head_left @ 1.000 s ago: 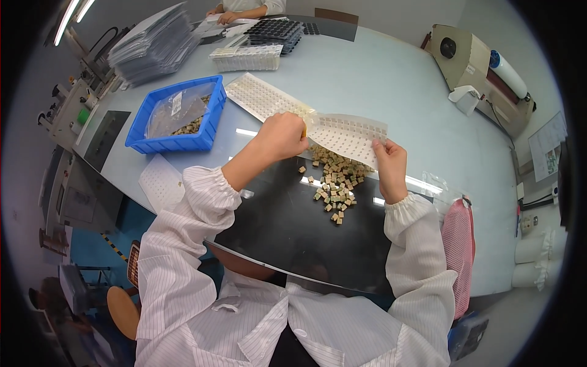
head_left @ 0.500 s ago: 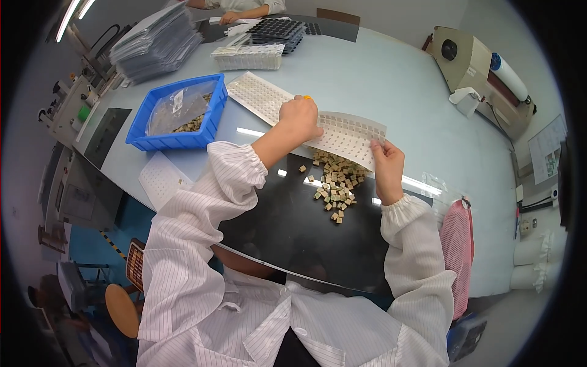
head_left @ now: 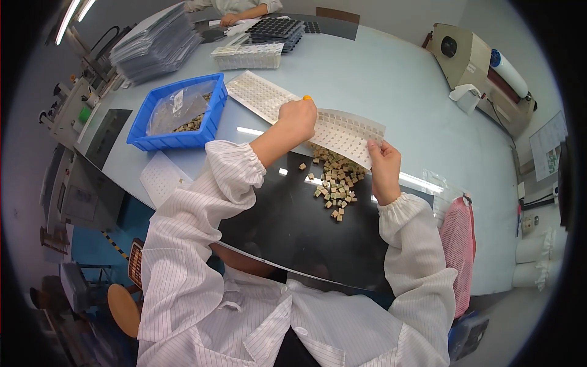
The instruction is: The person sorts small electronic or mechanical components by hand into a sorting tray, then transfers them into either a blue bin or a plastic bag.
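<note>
My right hand [head_left: 385,172] pinches the lower right corner of a white sheet [head_left: 351,131] covered in rows of small marks. At that sheet's left end my left hand [head_left: 298,119] is closed on its edge, with the fingertips mostly hidden. A small orange piece [head_left: 307,98] shows just above the left knuckles; what it belongs to I cannot make out. The sheet is raised and slightly curved. Below it, many small tan blocks [head_left: 333,183] lie loose in a heap on a black mat [head_left: 293,235]. Left of my left hand, another marked white sheet [head_left: 257,92] lies on the table.
A blue bin [head_left: 177,144] with a clear bag and more blocks stands at left, near another white sheet [head_left: 160,177]. Behind are stacked plastic sheets [head_left: 156,43], black trays [head_left: 275,32] and a co-worker's hand [head_left: 230,19]. A beige machine [head_left: 455,58] and pink mesh bag [head_left: 457,251] are at right.
My right hand and its corner of the sheet have shifted slightly left. My left hand has barely moved, its thumb now tucked in closer. The blocks lie as before.
</note>
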The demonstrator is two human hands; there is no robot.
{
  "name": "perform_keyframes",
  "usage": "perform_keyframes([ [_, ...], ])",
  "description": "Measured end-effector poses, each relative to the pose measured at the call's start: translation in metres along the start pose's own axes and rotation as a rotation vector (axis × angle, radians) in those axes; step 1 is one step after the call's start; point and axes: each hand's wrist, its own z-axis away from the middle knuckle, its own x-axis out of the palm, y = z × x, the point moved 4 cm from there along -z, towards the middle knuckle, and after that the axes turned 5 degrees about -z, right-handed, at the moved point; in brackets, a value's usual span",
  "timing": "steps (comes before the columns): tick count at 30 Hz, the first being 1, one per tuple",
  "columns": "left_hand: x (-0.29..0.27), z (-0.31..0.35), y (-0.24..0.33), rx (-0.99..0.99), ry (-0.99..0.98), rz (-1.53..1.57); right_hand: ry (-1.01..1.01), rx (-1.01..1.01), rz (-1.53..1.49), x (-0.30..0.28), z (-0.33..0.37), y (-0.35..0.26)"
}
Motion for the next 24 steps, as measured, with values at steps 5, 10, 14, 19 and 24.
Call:
perform_keyframes([
  [5,-0.003,-0.009,-0.025,0.048,0.008,0.127,-0.028,0.039,0.046,0.003,0.000,0.005],
  [10,-0.005,-0.007,-0.031,0.048,0.001,0.176,-0.075,0.082,0.057,0.009,0.008,-0.002],
  [14,-0.004,0.001,-0.029,0.071,0.046,0.203,-0.073,0.179,0.057,0.014,0.014,-0.004],
  [19,-0.002,0.006,-0.037,0.054,0.122,0.173,-0.064,0.168,0.145,0.018,0.021,-0.018],
  [24,-0.002,0.009,-0.029,0.106,0.113,0.217,-0.064,0.008,0.263,0.013,0.016,-0.010],
])
